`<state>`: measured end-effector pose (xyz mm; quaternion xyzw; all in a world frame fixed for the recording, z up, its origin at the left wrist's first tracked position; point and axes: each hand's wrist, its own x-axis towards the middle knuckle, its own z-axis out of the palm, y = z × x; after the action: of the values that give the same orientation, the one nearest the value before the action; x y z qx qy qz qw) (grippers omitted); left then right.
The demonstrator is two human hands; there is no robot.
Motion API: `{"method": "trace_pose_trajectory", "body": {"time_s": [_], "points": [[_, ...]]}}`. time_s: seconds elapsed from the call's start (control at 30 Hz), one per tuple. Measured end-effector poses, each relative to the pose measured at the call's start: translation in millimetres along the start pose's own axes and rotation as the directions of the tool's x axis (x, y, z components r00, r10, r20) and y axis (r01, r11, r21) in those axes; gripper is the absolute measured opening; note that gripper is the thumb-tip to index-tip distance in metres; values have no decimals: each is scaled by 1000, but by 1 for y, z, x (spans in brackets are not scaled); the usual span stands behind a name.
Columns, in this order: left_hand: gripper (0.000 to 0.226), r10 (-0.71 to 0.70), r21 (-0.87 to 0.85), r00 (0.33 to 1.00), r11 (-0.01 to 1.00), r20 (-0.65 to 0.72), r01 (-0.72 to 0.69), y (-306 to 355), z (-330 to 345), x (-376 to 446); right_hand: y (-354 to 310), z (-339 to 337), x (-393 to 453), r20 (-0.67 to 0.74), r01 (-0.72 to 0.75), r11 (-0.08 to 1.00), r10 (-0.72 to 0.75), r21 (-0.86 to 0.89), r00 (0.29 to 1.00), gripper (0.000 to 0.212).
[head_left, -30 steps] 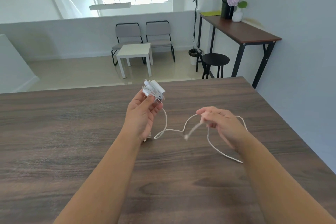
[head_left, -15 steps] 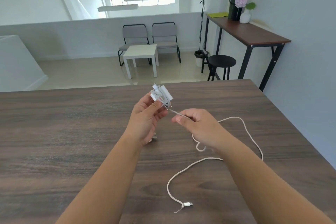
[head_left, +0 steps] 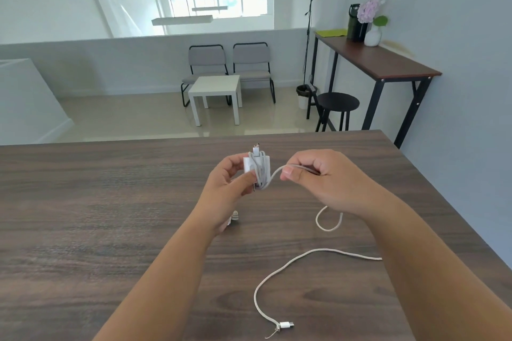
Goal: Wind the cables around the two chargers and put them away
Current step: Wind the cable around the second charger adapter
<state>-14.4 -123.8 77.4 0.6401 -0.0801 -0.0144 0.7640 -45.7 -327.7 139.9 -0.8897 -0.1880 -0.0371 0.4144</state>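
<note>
White charger, small, likely light and rigid, above the worktop; left hand pinches its body. Cable, braided, limp, partly wound; right hand pinches it beside the charger. Loose tail with plug on the worktop. Best held by the body.

The charger is held above the table, left hand left of it, right hand right. The cable trails nearer on the table; under the left wrist, perhaps a second charger.

Right hand looped another cable turn around charger.
</note>
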Motion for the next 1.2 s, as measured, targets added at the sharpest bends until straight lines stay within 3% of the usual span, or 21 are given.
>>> {"method": "trace_pose_trajectory", "body": {"time_s": [0.13, 0.3, 0.4, 0.5, 0.63, 0.77, 0.9, 1.2], "points": [[37, -68, -211, 998, 975, 9, 68, 1, -3, 4, -3, -2, -2, 19, 25, 999, -26, 36, 999, 18], [30, -118, -431, 991, 899, -59, 81, 6, -6, 11, 0, 4, -8, 185, 42, 999, -42, 2, 982, 21], [35, -152, -560, 988, 821, -36, 106, 10, -9, 11, 3, 6, -8, 150, 36, 999, -36, 8, 988, 22], [40, -160, -566, 987, 815, -9, 127, 12, -10, 8, 7, 2, -8, 103, 48, 998, -45, -30, 994, 21], [24, -154, -449, 987, 886, -43, 119, 12, -7, 6, 1, 0, -8, 69, 82, 996, -80, -27, 994, 21], [13, -92, -71, 996, 993, -17, 91, 9, 1, -2, -6, 1, -4, 41, 117, 990, -114, -77, 993, 19], [16, -43, 186, 993, 982, 107, 23, 6, 7, -11, -6, -2, 8, 28, 108, 980, -105, -169, 994, 22], [44, -34, 418, 956, 903, 292, -96, 12, 1, -17, 11, -4, 10, 68, 57, 994, -51, -88, 996, 11]]}}
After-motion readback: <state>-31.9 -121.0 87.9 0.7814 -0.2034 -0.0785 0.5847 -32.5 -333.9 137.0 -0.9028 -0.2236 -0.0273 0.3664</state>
